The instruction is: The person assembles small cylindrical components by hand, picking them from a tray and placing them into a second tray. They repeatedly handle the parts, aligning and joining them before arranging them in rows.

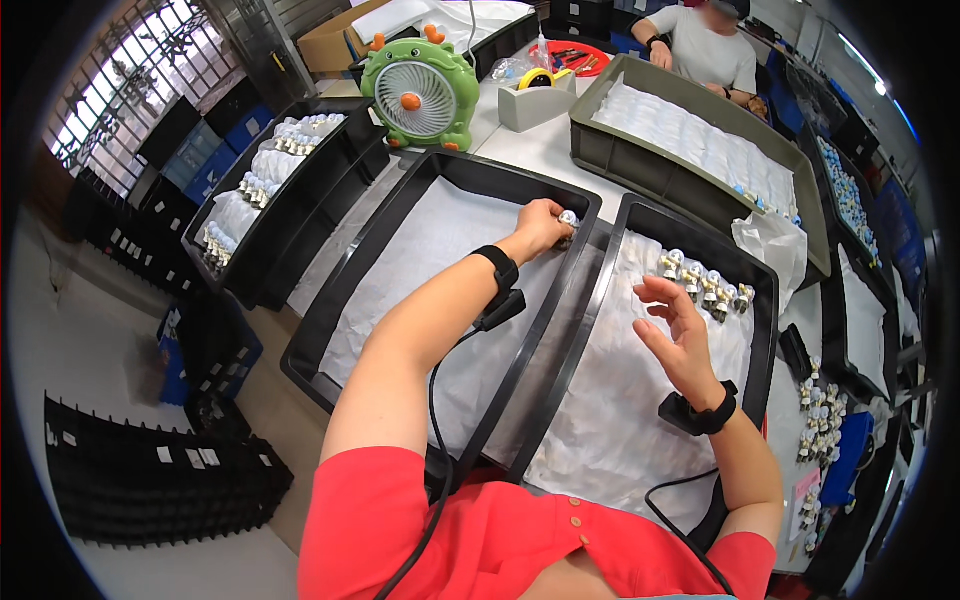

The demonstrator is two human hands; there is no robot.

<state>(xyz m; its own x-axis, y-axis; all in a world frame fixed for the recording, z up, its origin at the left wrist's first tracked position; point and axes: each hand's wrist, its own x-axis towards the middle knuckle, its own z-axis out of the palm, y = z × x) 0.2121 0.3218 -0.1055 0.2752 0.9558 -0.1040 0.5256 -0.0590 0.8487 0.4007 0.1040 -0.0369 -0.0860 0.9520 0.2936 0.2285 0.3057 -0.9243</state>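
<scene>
My left hand (541, 226) is closed around a small white-headed figurine (569, 218) in the far right corner of a black tray (360, 215) lined with white sheet. Its lower part is partly hidden by the fingers. Over the neighbouring black tray (590, 360), my right hand (678, 338) is raised with its fingers apart and nothing in it. Just beyond that hand, a row of several small figurines (709, 285), white on top with gold and dark parts, lies on the soft white padding (620, 430). Both wrists wear black bands with cables.
A green animal-shaped fan (420, 95) and a tape dispenser (537, 100) stand beyond the trays. At left sits a black bin (300, 215) with rows of figurines. An olive crate (630, 150) is at far right. More figurines (822, 420) lie at right. Across the table works another person (700, 45).
</scene>
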